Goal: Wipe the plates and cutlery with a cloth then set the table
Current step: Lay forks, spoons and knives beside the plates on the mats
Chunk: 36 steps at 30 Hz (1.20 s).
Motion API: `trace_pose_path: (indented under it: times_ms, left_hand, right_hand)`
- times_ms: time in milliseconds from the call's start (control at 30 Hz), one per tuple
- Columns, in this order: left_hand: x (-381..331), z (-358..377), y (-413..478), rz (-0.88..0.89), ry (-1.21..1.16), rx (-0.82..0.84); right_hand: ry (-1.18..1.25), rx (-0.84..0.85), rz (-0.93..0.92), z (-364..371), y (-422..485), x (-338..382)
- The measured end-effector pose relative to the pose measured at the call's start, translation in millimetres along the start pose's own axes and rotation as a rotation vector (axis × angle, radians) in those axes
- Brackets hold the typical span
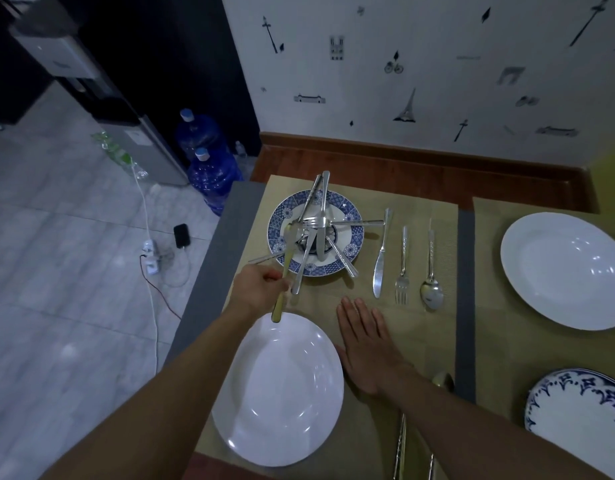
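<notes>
Table (333,164): wooden, set against a patterned wall, covered by woven placemats.
Near placemat (420,334): under most of the setting.
Near white plate (281,393): on the placemat's near left, just beside the right hand.
Far white plate (562,271): on the right placemat, well apart.
Blue patterned plate (280,211): at the back, heaped with crossed cutlery (319,223).
Right hand (364,344): palm down on the placemat, fingers straight, holding nothing.
Left hand (261,289): fingers curled round a yellowish cutlery piece (278,308), at the patterned plate's near rim.
Knife (380,261), fork (403,268), spoon (431,282): side by side right of the patterned plate, handles pointing away.
</notes>
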<state>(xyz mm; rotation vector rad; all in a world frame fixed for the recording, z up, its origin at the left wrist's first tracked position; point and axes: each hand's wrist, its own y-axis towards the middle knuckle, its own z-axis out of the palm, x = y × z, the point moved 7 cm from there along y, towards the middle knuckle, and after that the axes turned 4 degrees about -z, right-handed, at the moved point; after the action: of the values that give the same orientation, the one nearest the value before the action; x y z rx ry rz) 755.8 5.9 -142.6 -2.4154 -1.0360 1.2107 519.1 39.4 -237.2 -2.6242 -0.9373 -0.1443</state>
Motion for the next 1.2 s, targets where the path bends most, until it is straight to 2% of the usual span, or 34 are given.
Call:
trace_pose_path:
  times_ms: [100, 233, 700, 867, 1033, 1200]
  left_hand:
    - [-1.7, 2.5, -5.5, -0.019, -0.154, 0.017]
    - [-4.2, 6.5, -12.0, -0.045, -0.24, 0.056]
    - [-14.7, 21.4, -31.9, 0.025, -0.333, 0.121]
    - [-18.6, 31.2, -48.7, 0.043, -0.327, 0.147]
    - [-23.4, 55.2, -69.2, 0.06, -0.303, 0.175]
    - [-25.9, 88.5, -97.2, 0.052, -0.256, 0.199]
  right_hand:
    - [0.012, 0.002, 0.002, -0.9, 0.3, -0.3]
    - [0.015, 0.012, 0.002, -2.2, 0.0, 0.0]
    - [0.021, 0.032, -0.007, 3.3, 1.6, 3.5]
    - [0.175, 0.028, -0.047, -15.4, -4.5, 4.9]
    - [0.417, -0.184, 0.003, -40.6, -38.3, -22.2]
    - [0.402, -0.353, 0.112, -59.0, -74.0, -69.2]
